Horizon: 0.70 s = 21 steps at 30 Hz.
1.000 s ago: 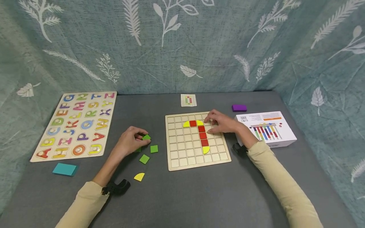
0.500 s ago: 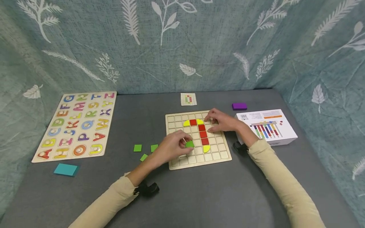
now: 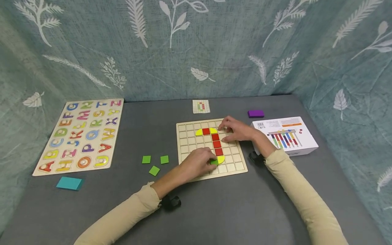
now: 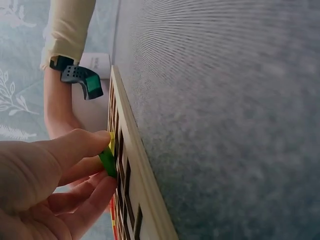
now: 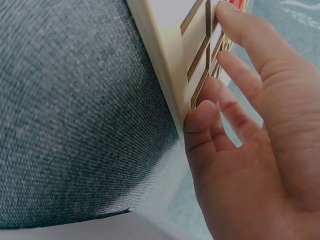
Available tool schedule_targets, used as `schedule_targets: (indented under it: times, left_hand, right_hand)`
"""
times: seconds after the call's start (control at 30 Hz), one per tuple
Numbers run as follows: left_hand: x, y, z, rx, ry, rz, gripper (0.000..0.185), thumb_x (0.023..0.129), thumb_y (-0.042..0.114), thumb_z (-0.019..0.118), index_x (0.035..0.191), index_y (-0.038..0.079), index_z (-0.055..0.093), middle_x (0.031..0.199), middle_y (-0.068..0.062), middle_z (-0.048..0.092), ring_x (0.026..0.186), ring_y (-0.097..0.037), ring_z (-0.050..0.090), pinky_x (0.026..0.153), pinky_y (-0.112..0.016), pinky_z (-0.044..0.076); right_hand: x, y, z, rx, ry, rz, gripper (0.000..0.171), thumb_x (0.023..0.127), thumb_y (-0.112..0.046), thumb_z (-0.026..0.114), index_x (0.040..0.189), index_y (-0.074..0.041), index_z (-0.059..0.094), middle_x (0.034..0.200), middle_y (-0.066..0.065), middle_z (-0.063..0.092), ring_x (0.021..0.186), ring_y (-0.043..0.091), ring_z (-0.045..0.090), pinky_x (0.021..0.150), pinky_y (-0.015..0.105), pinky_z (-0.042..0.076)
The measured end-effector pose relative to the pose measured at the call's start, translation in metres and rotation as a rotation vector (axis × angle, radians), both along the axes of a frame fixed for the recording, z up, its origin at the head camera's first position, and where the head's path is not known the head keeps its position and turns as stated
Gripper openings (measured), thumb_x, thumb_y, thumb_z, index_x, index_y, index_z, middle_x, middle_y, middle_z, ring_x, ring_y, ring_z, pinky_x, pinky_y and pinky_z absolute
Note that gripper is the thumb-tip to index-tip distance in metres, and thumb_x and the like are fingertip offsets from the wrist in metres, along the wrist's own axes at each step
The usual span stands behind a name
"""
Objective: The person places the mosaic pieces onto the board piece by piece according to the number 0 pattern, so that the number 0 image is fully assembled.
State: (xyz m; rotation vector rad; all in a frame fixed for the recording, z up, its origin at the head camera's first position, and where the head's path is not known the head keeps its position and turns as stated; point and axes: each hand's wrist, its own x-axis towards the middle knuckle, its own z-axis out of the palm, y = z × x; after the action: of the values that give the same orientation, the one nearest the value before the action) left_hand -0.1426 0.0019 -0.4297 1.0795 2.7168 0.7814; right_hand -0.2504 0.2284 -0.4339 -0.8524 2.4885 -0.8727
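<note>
A wooden grid board (image 3: 235, 166) (image 4: 131, 165) (image 5: 170, 65) lies mid-table with red squares (image 3: 217, 144) in a column and yellow quarter-round pieces (image 3: 199, 132) at its ends. My left hand (image 3: 200, 162) (image 4: 55, 185) pinches a green square tile (image 3: 214, 162) (image 4: 107, 161) and sets it on the board beside the lower yellow piece (image 3: 221, 159). My right hand (image 3: 237, 130) (image 5: 250, 125) rests flat on the board's upper right part, fingers spread and fairly straight, holding nothing. Three loose green tiles (image 3: 154, 170) lie on the cloth left of the board.
An alphabet puzzle board (image 3: 80, 134) lies far left, with a teal block (image 3: 69, 183) in front of it. A small pattern card (image 3: 201, 106) sits behind the grid board. A purple block (image 3: 255, 113) and a white box (image 3: 286, 136) are at the right. Patterned fabric walls surround the grey table.
My left hand carried a green tile from the loose pile rightward onto the board, down to the lower yellow piece. The right hand stayed in place.
</note>
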Motion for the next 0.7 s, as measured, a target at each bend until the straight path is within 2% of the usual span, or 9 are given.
schedule_targets:
  times: [0.07,0.23,0.47,0.57,0.7]
  left_hand:
    - [-0.0002,-0.0022,-0.0007,0.006,0.011,0.004,0.011,0.085,0.011,0.071,0.093,0.008,0.077,0.086,-0.002,0.066,0.076,-0.009,0.055,0.066,-0.02,0.045]
    - [-0.0024,-0.005,0.0003,0.009,-0.015,0.038,0.015,0.087,0.017,0.073,0.098,0.009,0.078,0.088,-0.001,0.066,0.078,-0.008,0.057,0.068,-0.021,0.046]
    - [-0.0061,-0.0016,0.004,-0.02,-0.049,0.029,0.015,0.085,0.017,0.075,0.097,0.008,0.077,0.09,-0.002,0.068,0.08,-0.01,0.059,0.069,-0.022,0.047]
    - [-0.0062,-0.0009,0.0045,-0.037,-0.027,0.016,0.013,0.085,0.015,0.074,0.095,0.007,0.078,0.089,-0.002,0.067,0.08,-0.012,0.06,0.07,-0.023,0.049]
    - [-0.0059,-0.0007,0.0058,-0.086,0.039,-0.02,0.008,0.086,0.014,0.073,0.089,0.009,0.078,0.086,-0.002,0.066,0.08,-0.014,0.061,0.072,-0.026,0.049]
  right_hand:
    - [-0.0004,0.0002,0.0007,0.003,0.001,0.001,0.039,0.086,-0.017,0.074,0.121,-0.006,0.062,0.124,0.013,0.047,0.101,0.025,0.054,0.091,0.041,0.045]
    - [-0.001,0.0006,0.0019,0.017,-0.005,-0.003,0.04,0.086,-0.018,0.074,0.123,-0.006,0.062,0.125,0.012,0.047,0.102,0.024,0.053,0.091,0.039,0.045]
    - [-0.0017,0.0019,0.0018,0.02,0.001,-0.011,0.04,0.085,-0.018,0.075,0.122,-0.007,0.063,0.125,0.012,0.047,0.101,0.024,0.053,0.091,0.039,0.045]
    - [-0.0018,0.002,0.0017,0.02,0.009,-0.013,0.04,0.085,-0.019,0.075,0.121,-0.007,0.063,0.124,0.012,0.048,0.101,0.023,0.053,0.09,0.039,0.045]
    - [-0.0019,0.0019,0.0023,0.022,0.012,0.0,0.04,0.086,-0.02,0.074,0.122,-0.007,0.062,0.124,0.013,0.047,0.101,0.024,0.054,0.091,0.039,0.045]
